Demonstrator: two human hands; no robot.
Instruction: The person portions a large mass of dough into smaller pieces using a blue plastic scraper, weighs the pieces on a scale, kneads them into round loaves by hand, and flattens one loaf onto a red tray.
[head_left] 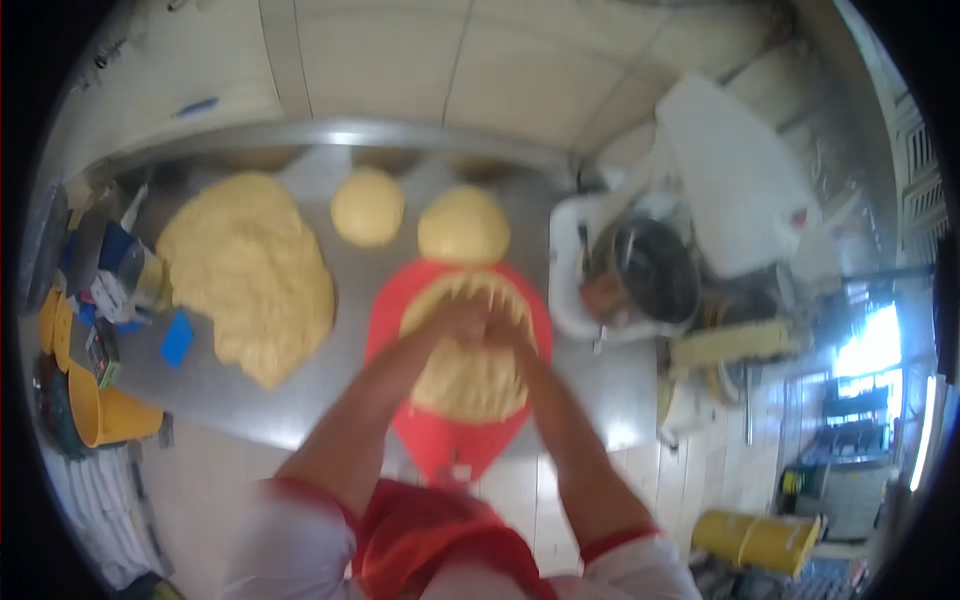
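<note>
A flattened round of yellow dough (pixel 468 388) lies on a red mat (pixel 384 318) that tapers toward me over the near edge of the metal table. My left hand (pixel 455 322) and my right hand (pixel 506 326) meet on its upper middle, side by side and pressing down. Their fingers look stretched out over the dough, though blurred. Dents run along its far rim and across its near half. Touching the mat's far edge is a smooth dough ball (pixel 463 226); a smaller dough ball (pixel 367 207) sits to its left. A large dough mass (pixel 250 270) spreads over the table's left side.
At right, a white tray (pixel 562 270) holds a dark metal pot (pixel 655 272), with a white board (pixel 735 180) leaning behind it. A blue scraper (pixel 177 338) lies left of the dough mass. Near the left edge stand a yellow-orange container (pixel 100 408) and assorted tools.
</note>
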